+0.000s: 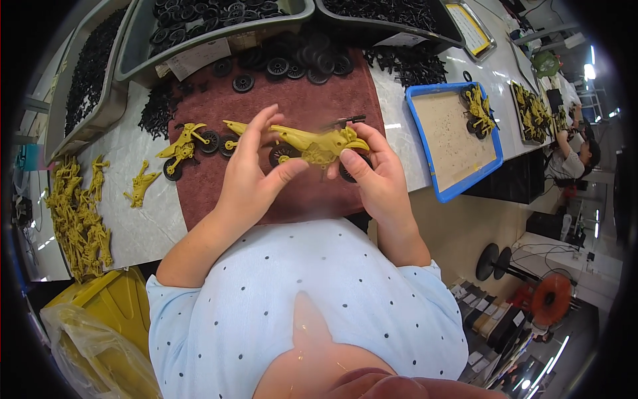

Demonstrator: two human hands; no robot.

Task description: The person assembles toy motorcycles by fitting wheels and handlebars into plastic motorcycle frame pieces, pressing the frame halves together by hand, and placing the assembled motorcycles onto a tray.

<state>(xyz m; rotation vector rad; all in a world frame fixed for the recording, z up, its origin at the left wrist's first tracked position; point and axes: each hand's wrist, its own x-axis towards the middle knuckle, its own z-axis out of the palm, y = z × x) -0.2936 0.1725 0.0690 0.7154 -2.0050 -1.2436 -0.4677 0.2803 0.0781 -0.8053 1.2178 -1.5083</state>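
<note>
A yellow toy motorcycle (309,141) with black wheels and a black handlebar is held above a dark red cloth (292,206), its front end pointing right. My left hand (249,173) is closed around the rear part, thumb by the rear wheel and fingers behind the tail. At the front end, my right hand (385,186) grips near the front wheel, its thumb pressed on the fork area. Left of my hands, another yellow toy motorcycle (183,146) with wheels rests on the cloth. A loose wheel (228,144) lies between it and my left hand.
Loose black wheels (278,66) lie at the cloth's far side, before grey bins (232,41) of black parts. Yellow bodies (76,219) are heaped at left. A blue-rimmed tray (432,159) at right holds finished-looking motorcycles (478,110). A co-worker (571,156) sits far right.
</note>
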